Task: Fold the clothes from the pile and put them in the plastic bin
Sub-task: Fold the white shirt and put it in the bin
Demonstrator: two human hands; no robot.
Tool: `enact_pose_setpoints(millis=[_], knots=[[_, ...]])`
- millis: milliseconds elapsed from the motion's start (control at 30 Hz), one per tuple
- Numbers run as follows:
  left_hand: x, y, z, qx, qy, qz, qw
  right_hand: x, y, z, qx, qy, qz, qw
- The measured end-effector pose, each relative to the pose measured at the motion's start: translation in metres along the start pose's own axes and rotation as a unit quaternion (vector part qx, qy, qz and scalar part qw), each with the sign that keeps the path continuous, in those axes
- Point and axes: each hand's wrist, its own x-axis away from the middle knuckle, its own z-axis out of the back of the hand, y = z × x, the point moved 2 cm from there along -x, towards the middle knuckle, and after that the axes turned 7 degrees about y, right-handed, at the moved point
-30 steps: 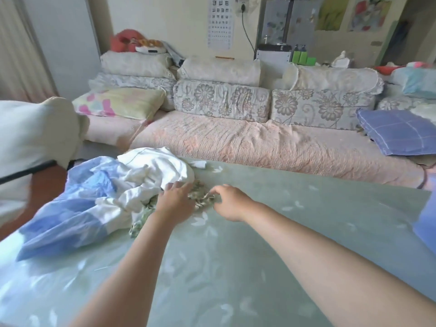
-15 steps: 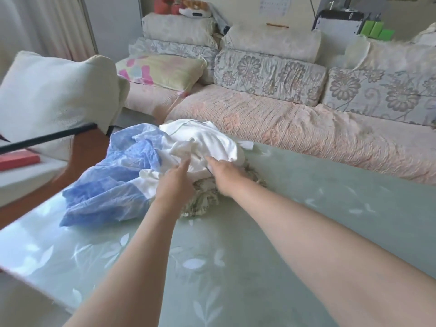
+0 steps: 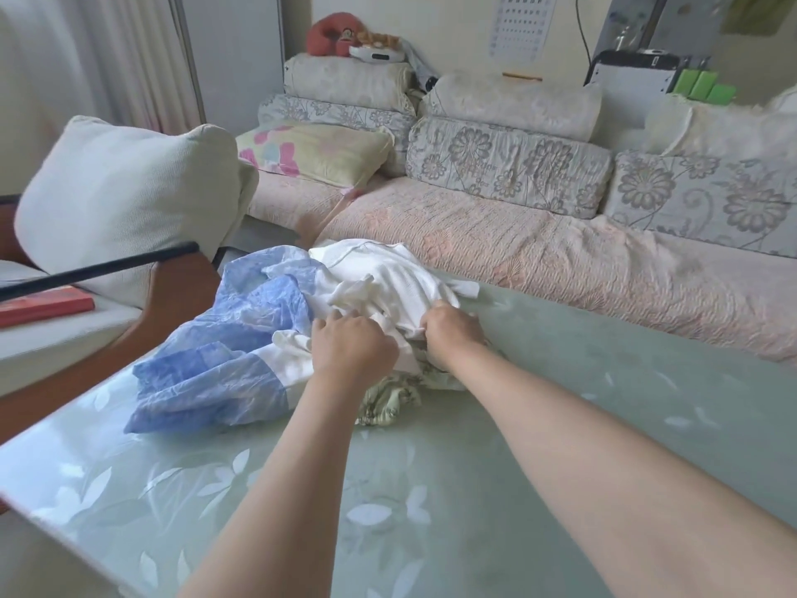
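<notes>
two hands were at work, both reaching forward into the one pile of clothes (image 3: 284, 338), which lay on the far left part of the pale green counter (image 3: 604, 381). the left hand (image 3: 351, 351) was closed, its fingers curled down into the white garment (image 3: 388, 274) and bunching the cloth beneath the knuckles. the right hand (image 3: 453, 334) was just beside it, apart from it by a narrow strip of fabric, its fingers likewise curled and gripping a fold of the same white garment. neither hand was spread; the fingertips of both were buried in cloth and hidden.

three pieces could be counted in the pile: the white garment on top, a blue crinkled garment (image 3: 224, 338) with a white band spilling toward the left edge, and a green patterned garment (image 3: 388, 401) poking out underneath, between the two forearms. whether more lay under them could not be told.

beyond the counter stood a sofa (image 3: 517, 248) with three floral back cushions. one red book (image 3: 43, 306) lay at the left.
</notes>
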Motion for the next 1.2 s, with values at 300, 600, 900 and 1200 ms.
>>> enact_pose_setpoints(millis=[300,600,900,1200], knots=[[-0.009,0.007,0.006,0.239,0.093,-0.001,0.967,0.004,0.004,0.072,-0.602,0.205,-0.205,0.744],[-0.008,0.04,0.023,0.25,0.054,-0.045,0.966,0.058,0.056,0.094,-0.545,0.107,-0.142,0.82],[0.055,0.144,0.067,0.396,0.003,-0.188,0.899,0.115,0.096,0.111,-0.457,0.034,-0.082,0.885],[0.097,0.149,0.032,0.227,0.054,-0.215,0.948,0.202,0.19,0.137,-0.418,0.173,-0.127,0.883]])
